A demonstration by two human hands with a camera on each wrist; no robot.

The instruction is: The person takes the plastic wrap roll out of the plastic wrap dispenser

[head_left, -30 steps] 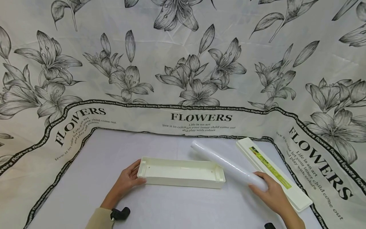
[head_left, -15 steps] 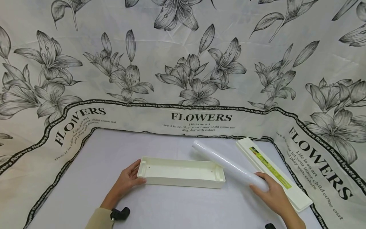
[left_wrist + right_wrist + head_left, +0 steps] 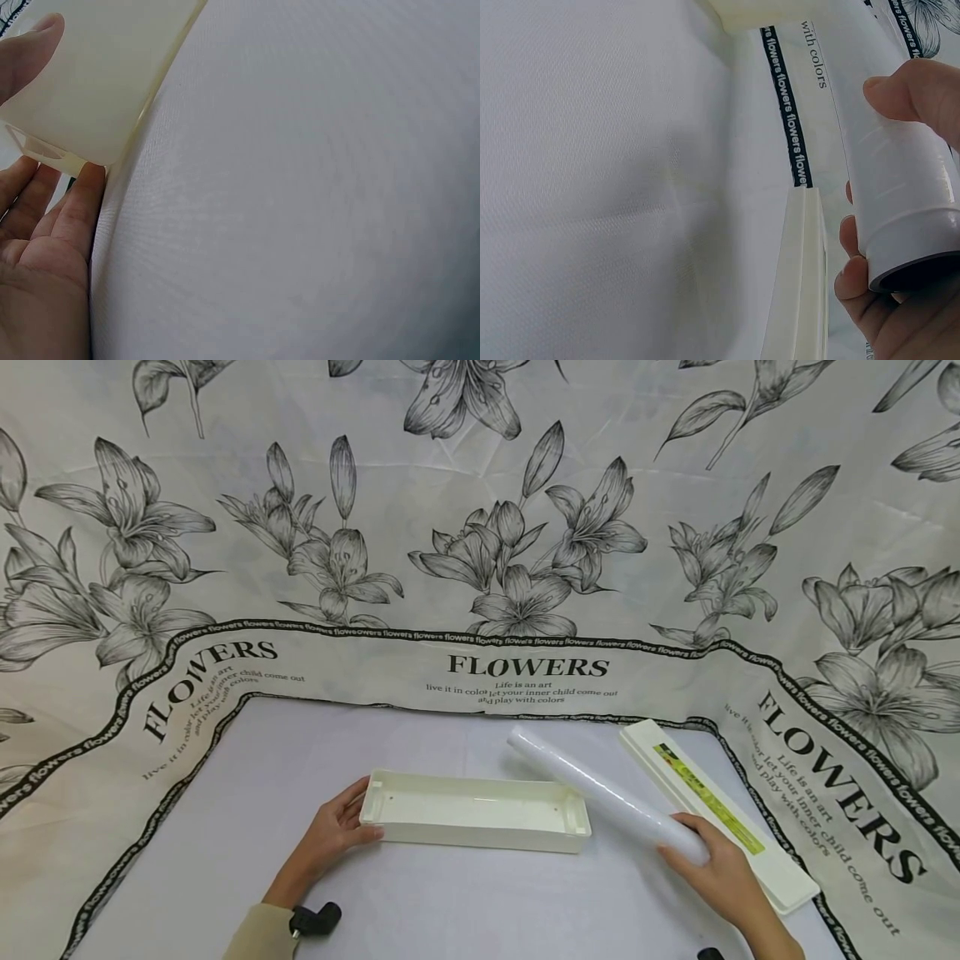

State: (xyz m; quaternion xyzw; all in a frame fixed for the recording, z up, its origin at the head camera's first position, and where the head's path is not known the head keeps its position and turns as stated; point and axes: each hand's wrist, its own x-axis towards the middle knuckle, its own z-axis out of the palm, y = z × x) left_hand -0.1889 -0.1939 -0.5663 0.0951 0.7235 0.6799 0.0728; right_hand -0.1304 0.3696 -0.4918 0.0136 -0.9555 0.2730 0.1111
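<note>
My right hand [image 3: 716,868] grips the near end of a shiny roll of cling film [image 3: 600,781], thumb on one side and fingers curled round the other. The roll slants up to the left, its far part over the right end of a long cream plastic box [image 3: 480,839]. In the right wrist view the roll's dark hollow core [image 3: 919,274] faces the camera. My left hand [image 3: 333,831] holds the box's left end. The left wrist view has the thumb [image 3: 37,49] against the long wall and the fingertips at the end wall. The box is uncovered, its inside facing up.
A long cream lid [image 3: 780,868] with a yellow-green label [image 3: 708,797] lies slanted at the right, partly behind my right hand. White cloth [image 3: 450,902] covers the table, and a flower-printed sheet [image 3: 525,677] borders it behind and at both sides.
My right hand and the roll have drifted very slightly to the right. The left hand, the box and the lid stay where they were.
</note>
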